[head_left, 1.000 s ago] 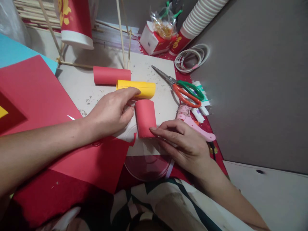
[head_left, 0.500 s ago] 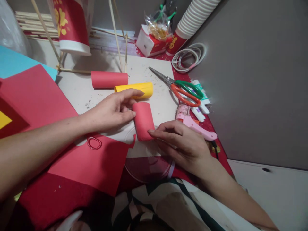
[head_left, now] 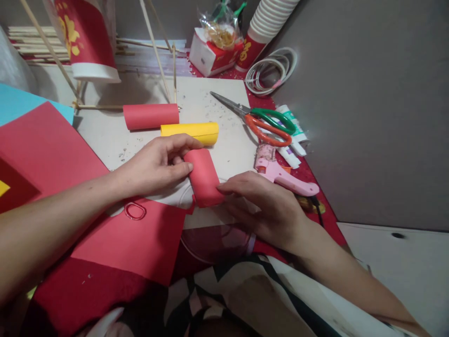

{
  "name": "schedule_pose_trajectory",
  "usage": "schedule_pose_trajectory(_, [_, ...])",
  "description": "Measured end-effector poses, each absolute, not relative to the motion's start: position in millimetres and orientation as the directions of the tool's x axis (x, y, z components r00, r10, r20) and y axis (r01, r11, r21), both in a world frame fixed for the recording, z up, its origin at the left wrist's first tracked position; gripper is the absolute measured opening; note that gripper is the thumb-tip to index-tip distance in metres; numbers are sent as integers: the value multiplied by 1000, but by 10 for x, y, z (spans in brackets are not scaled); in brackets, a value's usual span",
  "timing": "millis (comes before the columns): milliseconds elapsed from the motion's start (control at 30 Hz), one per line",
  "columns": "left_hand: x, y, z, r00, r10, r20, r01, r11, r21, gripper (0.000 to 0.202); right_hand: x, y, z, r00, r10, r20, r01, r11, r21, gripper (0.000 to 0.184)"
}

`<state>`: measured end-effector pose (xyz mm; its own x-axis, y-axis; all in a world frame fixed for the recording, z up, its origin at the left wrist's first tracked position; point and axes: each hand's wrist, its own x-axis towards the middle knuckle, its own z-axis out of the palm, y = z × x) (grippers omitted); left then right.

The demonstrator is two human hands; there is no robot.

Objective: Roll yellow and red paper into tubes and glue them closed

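A short red paper roll [head_left: 202, 178] is tilted between my hands above the board. My left hand [head_left: 159, 161] grips its upper left edge between thumb and fingers; the fingertips behind it are partly hidden. On its lower right edge are the fingertips of my right hand [head_left: 263, 206], with the thumb partly out of sight. Just beyond my left fingers lies a yellow paper roll [head_left: 196, 133], and behind that a second red paper roll [head_left: 150, 116]. A clear round plastic piece [head_left: 213, 241] lies beneath the hands.
Scissors [head_left: 252, 117] and a pink glue gun [head_left: 287, 180] lie to the right. Red paper sheets [head_left: 140, 248] cover the left side, one bearing a red ring [head_left: 135, 211]. A stick frame with a red paper cup [head_left: 89, 42] stands at the back left, coiled cord [head_left: 271, 72] at back right.
The view has shifted a little, so most things sit slightly further left. Both hands stay at the short red roll, which leans slightly more.
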<state>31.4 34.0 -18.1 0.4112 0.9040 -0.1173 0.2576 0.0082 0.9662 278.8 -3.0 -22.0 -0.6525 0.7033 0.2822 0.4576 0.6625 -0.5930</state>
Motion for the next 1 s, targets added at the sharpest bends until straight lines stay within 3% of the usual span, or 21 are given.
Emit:
schedule_pose_trajectory(300, [320, 355, -191, 384, 916, -117, 231, 27, 973, 36, 2828, -28, -247, -667, 688, 285, 445, 675, -589, 31])
schedule_pose_trajectory(500, [381, 356, -198, 259, 960, -107, 43, 100, 994, 32, 2829, -16, -262, -678, 678, 284, 436, 681, -588, 31])
schedule_pose_trajectory(667, [394, 378, -194, 52, 998, -26, -22, 27, 999, 24, 2848, -21, -264, -690, 672, 269, 435, 683, -587, 31])
schedule_pose_trajectory(800, [369, 401, -186, -36, 999, -10, 42, 12, 999, 16, 2843, -33, -225, -700, 673, 241, 454, 679, -577, 26])
schedule_pose_trajectory(1000, [324, 338, -138, 2, 1000, -30, 299, 28, 954, 6, 2807, -26, -201, -710, 676, 197, 468, 662, -586, 19])
